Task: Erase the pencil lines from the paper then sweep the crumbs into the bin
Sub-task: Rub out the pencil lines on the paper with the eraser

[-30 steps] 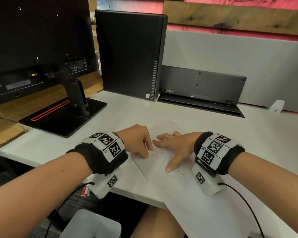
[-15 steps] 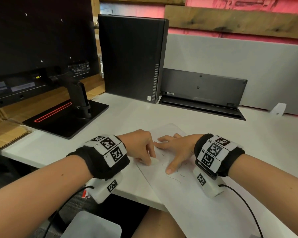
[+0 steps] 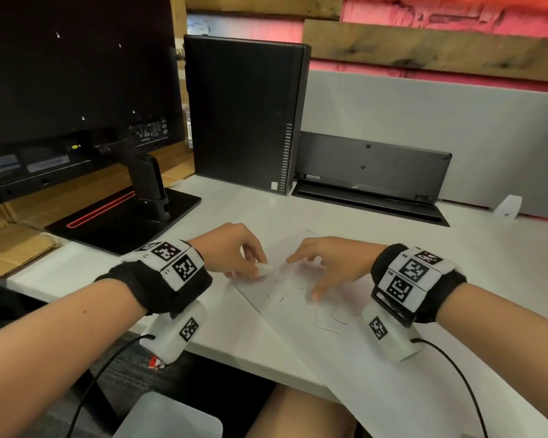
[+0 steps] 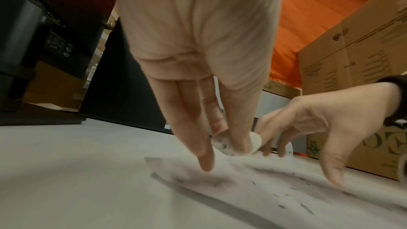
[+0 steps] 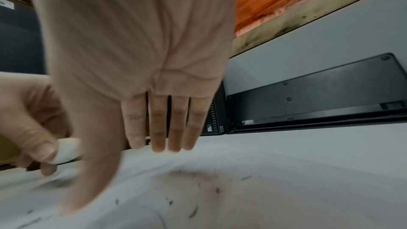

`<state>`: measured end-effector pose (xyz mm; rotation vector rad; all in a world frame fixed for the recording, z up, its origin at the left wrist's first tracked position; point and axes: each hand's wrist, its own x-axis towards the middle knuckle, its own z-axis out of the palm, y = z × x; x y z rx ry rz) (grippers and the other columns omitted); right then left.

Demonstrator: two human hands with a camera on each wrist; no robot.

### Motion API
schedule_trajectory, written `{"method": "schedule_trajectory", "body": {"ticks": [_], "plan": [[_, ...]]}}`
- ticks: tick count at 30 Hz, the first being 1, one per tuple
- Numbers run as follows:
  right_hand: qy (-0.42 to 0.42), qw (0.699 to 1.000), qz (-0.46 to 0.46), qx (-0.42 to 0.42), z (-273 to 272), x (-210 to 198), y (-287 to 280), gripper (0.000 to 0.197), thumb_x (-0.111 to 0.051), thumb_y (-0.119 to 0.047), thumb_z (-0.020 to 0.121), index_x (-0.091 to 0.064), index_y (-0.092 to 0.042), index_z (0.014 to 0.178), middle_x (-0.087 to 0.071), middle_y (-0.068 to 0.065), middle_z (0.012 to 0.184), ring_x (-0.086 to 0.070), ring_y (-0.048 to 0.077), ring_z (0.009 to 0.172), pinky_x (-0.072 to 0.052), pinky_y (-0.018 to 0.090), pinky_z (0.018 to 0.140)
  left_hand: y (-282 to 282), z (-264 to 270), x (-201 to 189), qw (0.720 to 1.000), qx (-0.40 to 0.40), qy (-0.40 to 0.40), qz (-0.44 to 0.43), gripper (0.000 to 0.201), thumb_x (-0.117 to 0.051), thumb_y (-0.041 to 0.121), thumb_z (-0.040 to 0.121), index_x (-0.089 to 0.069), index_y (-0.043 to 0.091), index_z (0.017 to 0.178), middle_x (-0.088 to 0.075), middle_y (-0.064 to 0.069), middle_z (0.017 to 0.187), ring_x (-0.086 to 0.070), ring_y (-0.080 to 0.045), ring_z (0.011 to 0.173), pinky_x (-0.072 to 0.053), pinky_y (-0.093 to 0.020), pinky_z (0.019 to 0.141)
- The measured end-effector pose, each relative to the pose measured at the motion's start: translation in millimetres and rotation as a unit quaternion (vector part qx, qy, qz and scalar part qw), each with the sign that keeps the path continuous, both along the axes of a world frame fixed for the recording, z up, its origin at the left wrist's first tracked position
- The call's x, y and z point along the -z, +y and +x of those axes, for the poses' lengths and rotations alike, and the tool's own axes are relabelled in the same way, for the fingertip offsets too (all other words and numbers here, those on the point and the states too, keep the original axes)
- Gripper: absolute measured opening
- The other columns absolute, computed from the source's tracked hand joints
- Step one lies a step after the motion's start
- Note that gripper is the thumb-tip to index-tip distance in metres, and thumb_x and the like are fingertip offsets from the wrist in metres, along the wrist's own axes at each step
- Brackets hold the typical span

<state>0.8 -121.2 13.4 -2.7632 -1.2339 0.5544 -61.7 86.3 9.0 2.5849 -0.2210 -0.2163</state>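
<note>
Right hand (image 3: 326,267) lifting, fingers now arched, thumb pinning paper (image 3: 298,314); left hand (image 3: 234,251) pinching eraser (image 3: 265,269) (erasing step). Next: rubbing remaining lines (image 3: 323,324).

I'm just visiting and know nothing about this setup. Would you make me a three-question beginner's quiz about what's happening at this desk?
1. True or false: the left hand pinches a white eraser.
2. What does the right hand do? A) holds a pencil B) presses its thumb and fingertips on the paper C) lifts the keyboard
3. Fill in: wavy pencil lines remain on the paper, so the erasing is not yet ____.

Key: 1 true; 2 B; 3 finished. Dark crumbs already lie on the sheet.
</note>
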Motion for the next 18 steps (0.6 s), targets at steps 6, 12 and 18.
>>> {"method": "schedule_trajectory", "body": {"ticks": [6,12,18], "plan": [[-0.062,0.997,0.042,0.007,-10,-7,3,0.019,-0.058,-0.008,0.088,-0.071,-0.008,0.101,-0.071,0.004,0.102,-0.059,0.010,0.082,-0.044,0.010,0.071,-2,8,-2,1.000,0.003,-0.013,-0.008,0.016,-0.076,0.014,0.077,-0.067,0.023,0.087,-0.063,0.007,0.084,-0.057,-0.003,0.058,-0.043,-0.007,0.051],[-0.051,0.995,0.080,0.017,-12,-2,6,0.024,-0.056,-0.018,0.091,-0.068,-0.014,0.111,-0.068,0.001,0.106,-0.054,0.005,0.078,-0.038,0.004,0.067,-11,14,3,0.999,-0.026,-0.014,-0.026,0.038,-0.077,0.016,0.075,-0.047,0.025,0.096,-0.066,0.009,0.086,-0.055,-0.005,0.071,-0.035,-0.016,0.056],[-0.059,0.989,0.131,0.044,-11,6,12,0.025,-0.064,-0.029,0.087,-0.072,-0.006,0.093,-0.070,0.010,0.084,-0.049,0.008,0.059,-0.036,0.013,0.055,-17,19,6,0.998,-0.021,0.010,-0.052,0.044,-0.076,0.011,0.075,-0.044,0.025,0.102,-0.064,0.009,0.089,-0.059,-0.011,0.079,-0.044,-0.023,0.073]]}}
